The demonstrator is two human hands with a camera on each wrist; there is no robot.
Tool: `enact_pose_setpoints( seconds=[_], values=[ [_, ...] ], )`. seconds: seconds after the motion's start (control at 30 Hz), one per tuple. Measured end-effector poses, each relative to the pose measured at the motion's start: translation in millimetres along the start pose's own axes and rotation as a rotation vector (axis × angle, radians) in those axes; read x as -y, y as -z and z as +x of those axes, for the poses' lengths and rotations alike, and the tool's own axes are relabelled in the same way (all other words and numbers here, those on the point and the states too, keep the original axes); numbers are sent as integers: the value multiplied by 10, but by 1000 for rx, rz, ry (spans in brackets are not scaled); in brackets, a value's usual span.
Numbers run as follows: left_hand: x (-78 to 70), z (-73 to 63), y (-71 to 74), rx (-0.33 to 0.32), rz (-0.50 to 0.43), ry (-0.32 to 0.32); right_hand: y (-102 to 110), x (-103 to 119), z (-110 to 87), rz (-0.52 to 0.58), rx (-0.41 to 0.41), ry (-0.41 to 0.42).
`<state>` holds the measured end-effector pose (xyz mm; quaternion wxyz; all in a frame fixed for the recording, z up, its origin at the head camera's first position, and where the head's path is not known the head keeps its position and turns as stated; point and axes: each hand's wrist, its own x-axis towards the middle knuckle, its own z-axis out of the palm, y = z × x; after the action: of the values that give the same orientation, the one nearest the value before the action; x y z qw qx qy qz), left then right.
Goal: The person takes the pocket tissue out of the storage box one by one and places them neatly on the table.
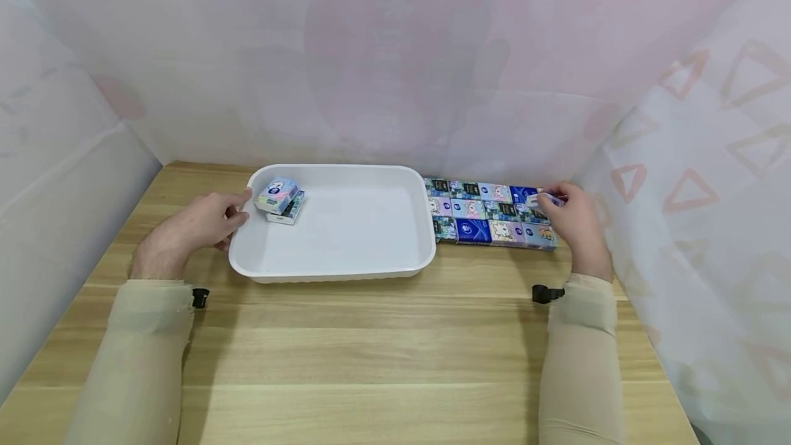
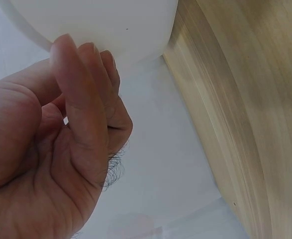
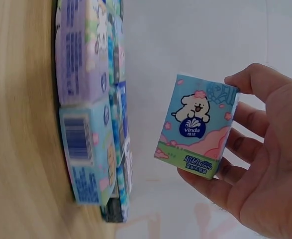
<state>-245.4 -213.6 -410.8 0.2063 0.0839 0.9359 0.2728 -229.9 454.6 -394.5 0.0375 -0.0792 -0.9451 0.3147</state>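
My right hand (image 1: pixel 575 218) holds a pocket tissue pack (image 3: pixel 195 127) by its edges, thumb on one end and fingers along the other. The pack is blue and pink with a white cartoon dog. It is raised near the right end of rows of tissue packs (image 1: pixel 472 231) set side by side on the table. At the left, my left hand (image 1: pixel 207 218) grips the rim of a white tray (image 1: pixel 346 225), with bent fingers (image 2: pixel 78 89) against its outer wall. Inside the tray's left end, one tissue pack (image 1: pixel 277 195) leans on another tissue pack (image 1: pixel 288 211).
The tray and the rows of packs stand on a wooden table (image 1: pixel 371 349), near its back edge. Printed cloth walls (image 1: pixel 395 74) rise behind and at both sides. The tray's right end meets the left end of the rows.
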Motion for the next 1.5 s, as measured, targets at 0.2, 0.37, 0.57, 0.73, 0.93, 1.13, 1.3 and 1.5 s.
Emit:
enact_pose_setpoints(
  seconds=[0.2, 0.37, 0.57, 0.73, 0.93, 1.13, 1.3, 1.5],
  values=[
    [-4, -5, 1, 2, -6, 2, 118, -216, -20, -72, 3, -1],
    [3, 3, -3, 4, -5, 6, 158, -381, -21, -63, 30, -7],
    [-3, -1, -4, 7, -15, 13, 215, -521, -60, -62, 60, -96],
    [-3, -4, -7, 6, -15, 9, 231, -606, -73, -70, 73, -164],
    [2, 2, -7, 1, -9, 6, 257, -625, -106, -99, 173, -203],
    [-2, 2, -4, -5, -1, -5, 202, -1145, 165, -134, 303, -238],
    [-1, -4, -6, -4, -3, -4, 121, -1677, 462, -140, 356, -215],
    [6, -1, -4, 1, -3, 2, 96, -1566, 443, -171, 321, -208]
  ],
)
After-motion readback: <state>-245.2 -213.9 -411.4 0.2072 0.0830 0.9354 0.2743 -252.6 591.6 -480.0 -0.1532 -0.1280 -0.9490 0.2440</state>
